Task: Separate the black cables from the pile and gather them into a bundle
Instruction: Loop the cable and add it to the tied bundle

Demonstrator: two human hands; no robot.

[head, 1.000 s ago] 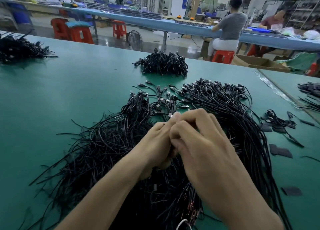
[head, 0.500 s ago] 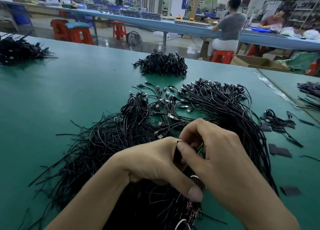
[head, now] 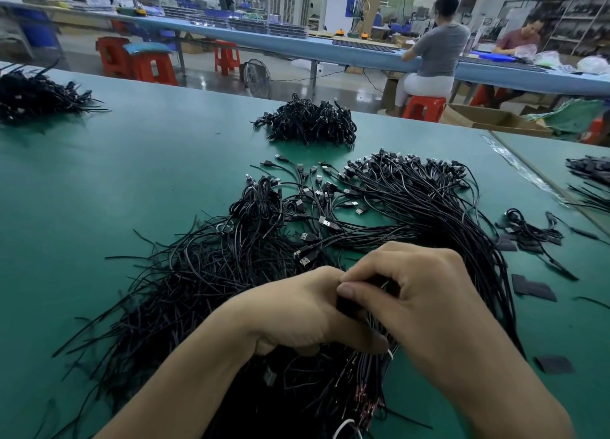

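Bare green table (head: 99,191) spreads left of the black cable pile (head: 211,273). Near centre, the left hand (head: 297,309) and right hand (head: 429,303) grip a bundle (head: 350,303) lying near-to-far, plugs pointing far.

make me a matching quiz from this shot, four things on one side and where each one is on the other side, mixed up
Things
1. left hand
2. coiled cable heap
3. flat black pieces
4. floor fan

Places
a. on the floor beyond the green table
b. on the table, right of the big cable pile
c. far middle of the table
d. over the near end of the big cable pile, gripping a cable bunch

Pairs: 1-d, 2-c, 3-b, 4-a
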